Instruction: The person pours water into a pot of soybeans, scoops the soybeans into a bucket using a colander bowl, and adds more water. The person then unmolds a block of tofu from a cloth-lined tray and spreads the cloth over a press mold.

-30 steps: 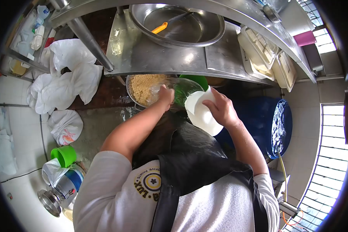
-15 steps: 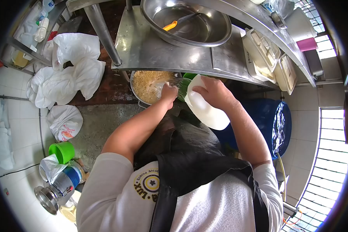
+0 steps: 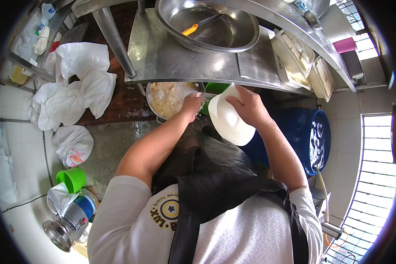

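Observation:
A metal pot (image 3: 153,109) stands on the floor below the metal shelf, with tan, grainy material in it that looks wet, and pale foam or liquid on top. Beside the pot's right rim is my left hand (image 3: 192,107), its fingers closed; what they hold is too small to make out. My right hand (image 3: 251,108) grips the upper edge of a white plastic container (image 3: 228,121), which is tilted with its mouth toward the pot. A clear streak runs over the pot near my left hand. Part of a green container (image 3: 215,87) shows behind both hands.
A metal shelf (image 3: 156,64) bears a large steel bowl (image 3: 209,33) with an orange-handled tool and white trays (image 3: 294,57). On the right stands a blue drum (image 3: 290,132). White bags (image 3: 74,143), a green bucket (image 3: 72,179) and a steel appliance (image 3: 77,215) are at left.
The wide clear stream between container and pot has thinned. The dry-looking grains now look wet and foamy. My right hand has raised and tipped the white container; my left hand stays near the rim.

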Motion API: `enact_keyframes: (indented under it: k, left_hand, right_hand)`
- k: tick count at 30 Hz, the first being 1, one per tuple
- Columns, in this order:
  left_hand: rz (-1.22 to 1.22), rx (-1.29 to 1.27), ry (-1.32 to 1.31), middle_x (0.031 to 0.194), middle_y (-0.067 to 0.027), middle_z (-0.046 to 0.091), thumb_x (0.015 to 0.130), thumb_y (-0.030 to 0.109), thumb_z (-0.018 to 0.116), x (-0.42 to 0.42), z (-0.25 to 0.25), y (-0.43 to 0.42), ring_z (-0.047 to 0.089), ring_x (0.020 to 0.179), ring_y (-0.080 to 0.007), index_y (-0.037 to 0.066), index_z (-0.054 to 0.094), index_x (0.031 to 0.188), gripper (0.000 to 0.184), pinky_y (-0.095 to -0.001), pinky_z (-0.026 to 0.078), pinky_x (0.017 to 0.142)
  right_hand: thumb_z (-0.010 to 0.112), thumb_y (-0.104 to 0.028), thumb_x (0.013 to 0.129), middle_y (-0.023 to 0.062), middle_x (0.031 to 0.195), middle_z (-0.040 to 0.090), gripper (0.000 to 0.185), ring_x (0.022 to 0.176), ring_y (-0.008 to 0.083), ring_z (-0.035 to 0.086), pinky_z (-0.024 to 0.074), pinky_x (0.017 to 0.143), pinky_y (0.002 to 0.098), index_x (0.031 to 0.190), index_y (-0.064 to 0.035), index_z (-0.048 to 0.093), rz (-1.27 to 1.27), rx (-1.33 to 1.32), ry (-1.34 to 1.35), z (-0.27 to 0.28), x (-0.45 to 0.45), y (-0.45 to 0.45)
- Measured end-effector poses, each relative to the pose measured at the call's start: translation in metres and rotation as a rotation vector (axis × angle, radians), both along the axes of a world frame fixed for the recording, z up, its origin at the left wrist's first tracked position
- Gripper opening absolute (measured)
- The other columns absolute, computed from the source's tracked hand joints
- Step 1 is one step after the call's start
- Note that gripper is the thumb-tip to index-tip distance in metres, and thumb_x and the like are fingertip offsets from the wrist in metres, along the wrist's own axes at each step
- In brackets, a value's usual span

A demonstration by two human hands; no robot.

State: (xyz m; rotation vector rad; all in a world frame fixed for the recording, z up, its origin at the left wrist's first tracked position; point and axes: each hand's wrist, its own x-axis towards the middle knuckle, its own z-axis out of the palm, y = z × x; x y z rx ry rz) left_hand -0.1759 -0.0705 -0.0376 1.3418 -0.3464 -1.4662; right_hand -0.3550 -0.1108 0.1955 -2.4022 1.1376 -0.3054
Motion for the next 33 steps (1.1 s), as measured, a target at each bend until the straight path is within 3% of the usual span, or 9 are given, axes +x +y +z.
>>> enact_keyframes:
  k: [4, 6, 9, 11, 14, 16, 19, 25, 33]
  left_hand:
    - [0.034, -0.117, -0.179, 0.103, -0.0084, 0.071, 0.092, 0.016, 0.067, 0.007, -0.013, 0.005, 0.067, 0.092, -0.0196, 0.001, 0.066, 0.13, 0.041, -0.0323, 0.054, 0.081]
    - [-0.077, -0.128, -0.399, 0.124, -0.021, 0.072, 0.092, 0.023, 0.066, 0.023, -0.006, 0.017, 0.07, 0.112, -0.0259, -0.002, 0.068, 0.126, 0.042, -0.0355, 0.053, 0.093]
    - [-0.222, -0.106, -0.887, 0.108, -0.0206, 0.075, 0.092, 0.023, 0.067, 0.059, -0.012, 0.042, 0.073, 0.105, -0.0323, 0.005, 0.073, 0.116, 0.03, -0.0381, 0.056, 0.09]
    - [-0.109, -0.184, -0.911, 0.105, -0.0199, 0.075, 0.093, 0.02, 0.066, 0.085, -0.048, 0.068, 0.074, 0.1, -0.0353, 0.003, 0.073, 0.11, 0.025, -0.0401, 0.057, 0.084]
    - [-0.022, -0.058, -1.137, 0.092, -0.0192, 0.074, 0.092, 0.011, 0.065, 0.11, -0.027, 0.112, 0.074, 0.085, -0.0318, 0.004, 0.074, 0.104, 0.017, -0.041, 0.057, 0.077]
    - [0.083, 0.055, -0.788, 0.087, -0.0168, 0.074, 0.091, 0.013, 0.067, 0.128, -0.059, 0.139, 0.073, 0.078, -0.0278, 0.004, 0.074, 0.1, 0.015, -0.0392, 0.057, 0.071]
    - [-0.081, 0.121, -1.156, 0.087, -0.0174, 0.075, 0.094, 0.021, 0.069, 0.13, -0.03, 0.167, 0.074, 0.08, -0.0256, 0.002, 0.075, 0.1, 0.02, -0.038, 0.056, 0.074]
    - [0.025, 0.174, -1.062, 0.089, -0.0191, 0.075, 0.097, 0.027, 0.067, 0.098, -0.016, 0.185, 0.074, 0.082, -0.0298, -0.001, 0.074, 0.102, 0.029, -0.0405, 0.055, 0.076]
    - [-0.011, 0.222, -1.094, 0.096, -0.0205, 0.073, 0.096, 0.027, 0.067, 0.072, -0.014, 0.187, 0.071, 0.091, -0.0346, -0.001, 0.073, 0.102, 0.029, -0.042, 0.054, 0.083]
  right_hand:
    - [0.074, -0.027, 0.094, 0.0265, 0.11, 0.071, 0.054, 0.103, 0.0415, 0.071, 0.0559, 0.091, 0.0434, 0.137, 0.0016, 0.059, -0.011, -0.076, -0.225, -0.016, -0.035, 0.011]
    - [0.073, -0.027, 0.095, 0.0266, 0.11, 0.072, 0.056, 0.103, 0.0405, 0.072, 0.0564, 0.09, 0.0431, 0.14, 0.003, 0.057, -0.052, -0.125, -0.225, -0.032, -0.056, 0.017]
    - [0.071, -0.026, 0.096, 0.0304, 0.11, 0.07, 0.056, 0.104, 0.0429, 0.071, 0.0566, 0.091, 0.044, 0.138, 0.0071, 0.057, -0.242, -0.044, -0.197, -0.051, -0.085, 0.019]
    - [0.071, -0.027, 0.096, 0.0306, 0.109, 0.07, 0.055, 0.104, 0.0431, 0.071, 0.0565, 0.091, 0.0443, 0.136, 0.0074, 0.058, -0.272, -0.081, -0.152, -0.051, -0.092, 0.017]
    - [0.07, -0.03, 0.096, 0.0316, 0.109, 0.07, 0.053, 0.103, 0.0445, 0.07, 0.056, 0.091, 0.0457, 0.132, 0.0082, 0.061, -0.321, -0.068, -0.112, -0.049, -0.103, 0.007]
    - [0.069, -0.032, 0.096, 0.031, 0.109, 0.07, 0.05, 0.104, 0.0449, 0.069, 0.0555, 0.091, 0.0469, 0.127, 0.0065, 0.063, -0.342, -0.035, 0.023, -0.051, -0.11, -0.003]
    - [0.067, -0.039, 0.096, 0.0293, 0.104, 0.071, 0.046, 0.102, 0.0453, 0.069, 0.055, 0.089, 0.0498, 0.115, 0.003, 0.068, -0.36, 0.082, 0.166, -0.054, -0.119, -0.023]
    - [0.064, -0.048, 0.096, 0.0282, 0.102, 0.073, 0.052, 0.101, 0.045, 0.07, 0.0554, 0.09, 0.051, 0.104, 0.0031, 0.074, -0.269, 0.18, 0.373, -0.103, -0.138, -0.071]
    - [0.06, -0.053, 0.098, 0.0305, 0.112, 0.071, 0.061, 0.112, 0.0463, 0.066, 0.0521, 0.098, 0.0498, 0.11, 0.0058, 0.071, -0.32, 0.154, 0.417, -0.133, -0.137, -0.142]
